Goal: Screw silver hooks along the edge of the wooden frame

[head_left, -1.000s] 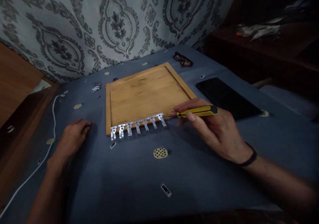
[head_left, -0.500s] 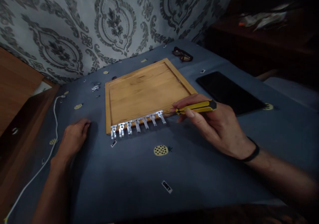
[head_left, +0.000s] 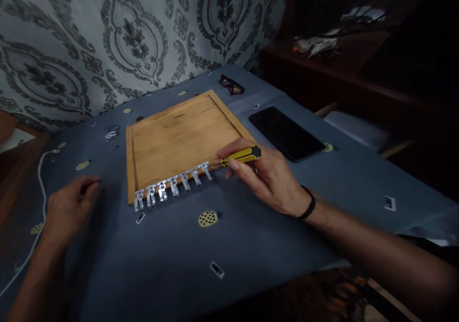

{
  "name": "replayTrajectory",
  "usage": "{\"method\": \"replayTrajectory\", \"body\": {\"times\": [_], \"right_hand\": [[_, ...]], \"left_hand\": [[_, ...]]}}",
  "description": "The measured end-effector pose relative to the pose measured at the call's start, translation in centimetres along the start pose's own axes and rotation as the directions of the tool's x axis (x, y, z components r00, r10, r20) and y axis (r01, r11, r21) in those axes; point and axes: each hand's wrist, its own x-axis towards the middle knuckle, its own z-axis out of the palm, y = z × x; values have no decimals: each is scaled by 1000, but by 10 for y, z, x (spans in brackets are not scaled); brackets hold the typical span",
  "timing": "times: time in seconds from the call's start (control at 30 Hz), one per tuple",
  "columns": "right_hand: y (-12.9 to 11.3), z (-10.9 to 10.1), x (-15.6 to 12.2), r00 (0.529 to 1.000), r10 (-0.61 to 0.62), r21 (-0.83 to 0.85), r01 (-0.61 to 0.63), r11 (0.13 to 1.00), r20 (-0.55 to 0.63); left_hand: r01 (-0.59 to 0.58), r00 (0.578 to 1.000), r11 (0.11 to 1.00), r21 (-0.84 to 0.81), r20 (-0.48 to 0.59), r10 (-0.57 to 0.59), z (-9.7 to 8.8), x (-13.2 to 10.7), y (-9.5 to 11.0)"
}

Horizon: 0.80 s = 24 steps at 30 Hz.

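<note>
View swung right, metal hooks [head_left: 174, 187], wooden board [head_left: 179, 138]

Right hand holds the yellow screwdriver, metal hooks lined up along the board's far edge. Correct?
Wrong edge: the head view shows the metal hooks lined up along the near edge of the board. The right hand does hold the yellow screwdriver.
</note>
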Motion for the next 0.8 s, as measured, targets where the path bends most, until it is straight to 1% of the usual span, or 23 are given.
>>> {"method": "replayTrajectory", "body": {"times": [0.03, 0.07, 0.13, 0.17, 0.2, 0.23, 0.27, 0.33, 0.4, 0.5, 0.57, 0.63, 0.7, 0.8], "right_hand": [[0, 0, 0, 1000, -7, 1, 7, 1000, -1], [0, 0, 0, 1000, -8, 5, 8, 1000, -3], [0, 0, 0, 1000, -2, 17, 2, 1000, -1], [0, 0, 0, 1000, 1, 20, -1, 1000, 2], [0, 0, 0, 1000, 3, 18, -3, 1000, 6], [0, -1, 0, 1000, 3, 11, -3, 1000, 8], [-1, -1, 1, 1000, -1, 1, 1, 1000, 11], [-1, -2, 1, 1000, -9, -14, 9, 1000, 13], [-2, -3, 2, 1000, -16, -19, 16, 1000, 13], [-4, -3, 4, 1000, -13, -13, 14, 1000, 13], [-4, -3, 5, 1000, -9, -11, 9, 1000, 15], [-5, -4, 5, 1000, -15, -19, 15, 1000, 13], [-5, -4, 5, 1000, -15, -21, 15, 1000, 14], [-6, -4, 4, 1000, 1, -10, -1, 1000, 23]], "left_hand": [[62, 996, 998, 18, -66, -61, -2, 3, 11], [59, 994, 998, -22, -89, -60, -3, 7, 23], [-6, 1000, 983, -183, -23, 1, -3, 17, 53], [-49, 999, 954, -295, -14, 47, -2, 22, 68], [-75, 994, 921, -382, 41, 98, 1, 28, 84], [-97, 986, 890, -446, 81, 148, 6, 34, 98], [-126, 967, 855, -503, 131, 219, 11, 40, 112], [-151, 899, 790, -594, 250, 360, 24, 51, 136], [-152, 810, 753, -641, 355, 466, 39, 62, 153], [-115, 692, 719, -686, 464, 553, 61, 78, 166], [-102, 629, 703, -703, 502, 594, 70, 86, 169], [-86, 571, 693, -716, 535, 623, 74, 93, 170], [-60, 522, 686, -725, 563, 640, 75, 97, 170], [-33, 472, 685, -728, 593, 653, 74, 99, 171]]}}
